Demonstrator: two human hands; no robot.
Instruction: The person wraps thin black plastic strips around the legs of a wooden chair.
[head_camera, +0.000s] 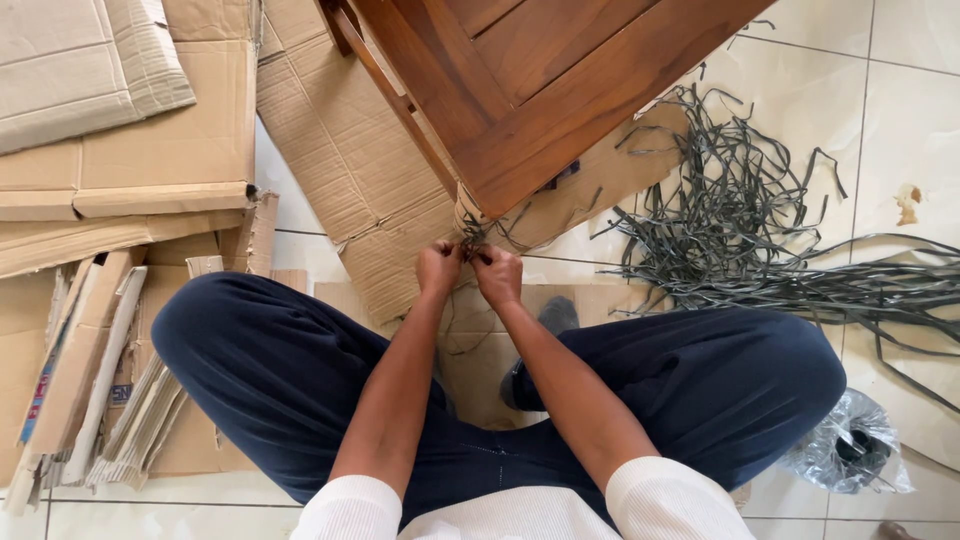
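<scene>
While we sit cross-legged on the tiled floor (800, 60), our left hand (438, 268) and right hand (498, 276) are both clenched, pinching dark strands (472, 240) at the corner of the wooden furniture piece (560, 90). A loose strand pile (740, 230) lies to our right; flattened cardboard (150, 150) lies left.
</scene>
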